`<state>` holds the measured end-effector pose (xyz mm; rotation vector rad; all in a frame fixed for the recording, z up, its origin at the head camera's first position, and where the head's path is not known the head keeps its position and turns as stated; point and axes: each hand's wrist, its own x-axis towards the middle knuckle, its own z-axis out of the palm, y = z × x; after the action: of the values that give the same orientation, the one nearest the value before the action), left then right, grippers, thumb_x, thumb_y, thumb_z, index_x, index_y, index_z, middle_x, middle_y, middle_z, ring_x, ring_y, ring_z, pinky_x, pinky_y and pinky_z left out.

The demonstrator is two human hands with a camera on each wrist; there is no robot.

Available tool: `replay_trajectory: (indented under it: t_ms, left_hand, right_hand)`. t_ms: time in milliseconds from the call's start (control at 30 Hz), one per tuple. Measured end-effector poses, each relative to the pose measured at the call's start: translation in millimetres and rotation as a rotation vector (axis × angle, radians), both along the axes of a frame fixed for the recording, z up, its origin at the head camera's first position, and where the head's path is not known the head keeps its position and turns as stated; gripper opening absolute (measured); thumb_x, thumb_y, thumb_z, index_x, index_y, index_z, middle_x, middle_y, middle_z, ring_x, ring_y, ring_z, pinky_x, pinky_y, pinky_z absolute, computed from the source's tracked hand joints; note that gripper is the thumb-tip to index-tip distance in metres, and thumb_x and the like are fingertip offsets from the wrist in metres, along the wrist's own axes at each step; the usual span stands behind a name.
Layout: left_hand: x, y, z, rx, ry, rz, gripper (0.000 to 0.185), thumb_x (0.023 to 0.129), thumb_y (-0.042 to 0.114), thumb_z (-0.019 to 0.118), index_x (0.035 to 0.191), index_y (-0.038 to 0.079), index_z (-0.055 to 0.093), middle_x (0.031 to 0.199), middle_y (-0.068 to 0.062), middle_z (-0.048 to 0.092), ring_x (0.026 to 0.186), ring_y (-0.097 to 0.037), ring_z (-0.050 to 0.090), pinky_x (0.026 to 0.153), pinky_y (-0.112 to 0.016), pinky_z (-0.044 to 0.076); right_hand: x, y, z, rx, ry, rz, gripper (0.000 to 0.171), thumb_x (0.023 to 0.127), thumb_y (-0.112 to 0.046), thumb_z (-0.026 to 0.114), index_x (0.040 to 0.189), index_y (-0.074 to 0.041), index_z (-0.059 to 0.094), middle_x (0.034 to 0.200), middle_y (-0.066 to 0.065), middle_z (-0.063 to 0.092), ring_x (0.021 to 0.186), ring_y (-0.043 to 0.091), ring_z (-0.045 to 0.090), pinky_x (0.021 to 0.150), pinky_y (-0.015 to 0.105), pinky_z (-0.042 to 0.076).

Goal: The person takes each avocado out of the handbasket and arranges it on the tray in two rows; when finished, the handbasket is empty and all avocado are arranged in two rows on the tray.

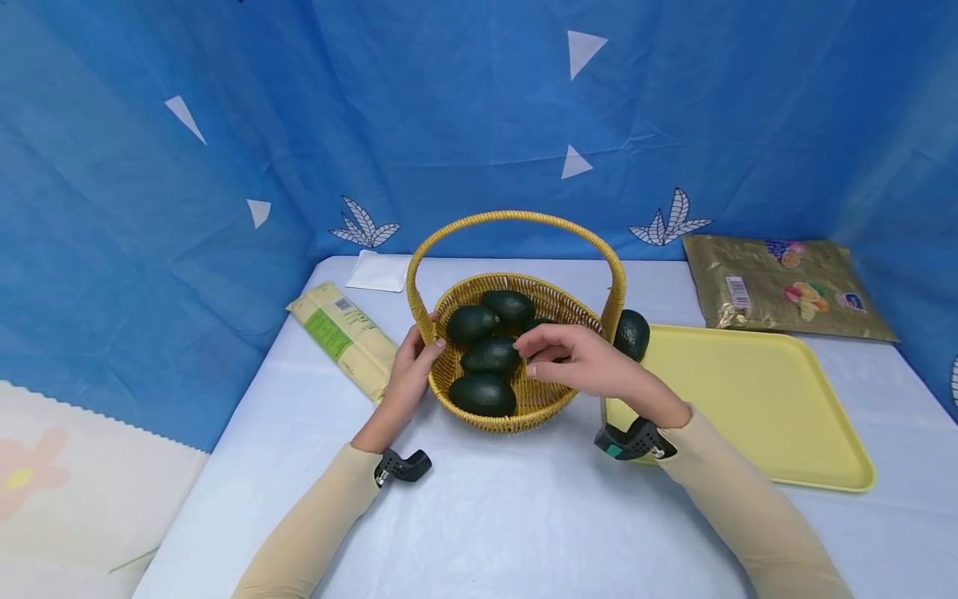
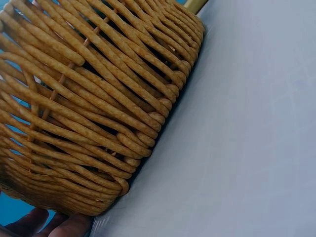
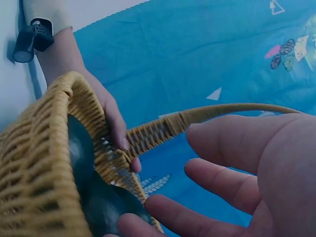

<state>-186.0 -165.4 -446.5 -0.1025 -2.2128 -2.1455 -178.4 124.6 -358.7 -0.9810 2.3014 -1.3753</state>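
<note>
A yellow wicker basket (image 1: 516,424) with a tall arched handle stands upright on the table, several dark green avocados (image 1: 482,394) lying inside. My left hand (image 1: 410,366) grips its left rim at the handle's base, thumb over the edge; in the left wrist view only fingertips (image 2: 71,227) show beneath the wicker. Over the basket's right half hovers my right hand (image 1: 580,358), fingers loosely bent and nothing between them; it partly hides one avocado. The right wrist view shows its fingers (image 3: 222,140) spread apart, near the avocados (image 3: 106,205). Another avocado (image 1: 632,334) sits outside, beyond the handle's right base.
A yellow tray (image 1: 741,399) lies right of the basket. Behind it is a gold fruit-printed bag (image 1: 793,287). To the left lie a cream and green packet (image 1: 348,337) and a small white packet (image 1: 379,271). Blue curtain (image 1: 479,125) closes off the back.
</note>
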Motion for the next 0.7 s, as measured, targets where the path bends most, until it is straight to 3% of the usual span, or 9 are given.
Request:
replay_trajectory:
  t_ms: [233,567,700]
  left_hand:
    - [-0.8,1,0.6,-0.008,0.004,0.009,0.052,0.103,0.012,0.054,0.154,0.012,0.043,0.156,-0.014,0.047,0.137,-0.023,0.047,0.098,-0.014,0.043]
    - [-1.5,1,-0.4,-0.005,0.006,0.013,0.052,0.103,0.011,0.054,0.154,0.011,0.043,0.157,-0.013,0.046,0.139,-0.024,0.046,0.098,-0.013,0.042]
    - [-1.2,1,-0.7,-0.012,0.009,0.008,0.051,0.103,0.012,0.054,0.154,0.012,0.043,0.158,-0.012,0.046,0.141,-0.023,0.045,0.099,-0.013,0.042]
  right_hand:
    - [-5.5,-23,-7.7,0.091,-0.023,0.102,0.041,0.099,-0.013,0.064,0.137,0.0,0.059,0.137,0.02,0.063,0.121,0.036,0.064,0.1,0.046,0.055]
    - [-8.4,-38,-12.8,0.185,-0.029,0.106,0.043,0.098,-0.017,0.064,0.14,-0.008,0.06,0.138,0.016,0.064,0.122,0.03,0.065,0.099,0.041,0.055]
    - [-7.7,-43,-13.3,0.237,0.009,0.117,0.044,0.099,-0.02,0.063,0.142,-0.01,0.06,0.139,0.013,0.065,0.111,0.024,0.068,0.095,0.037,0.056]
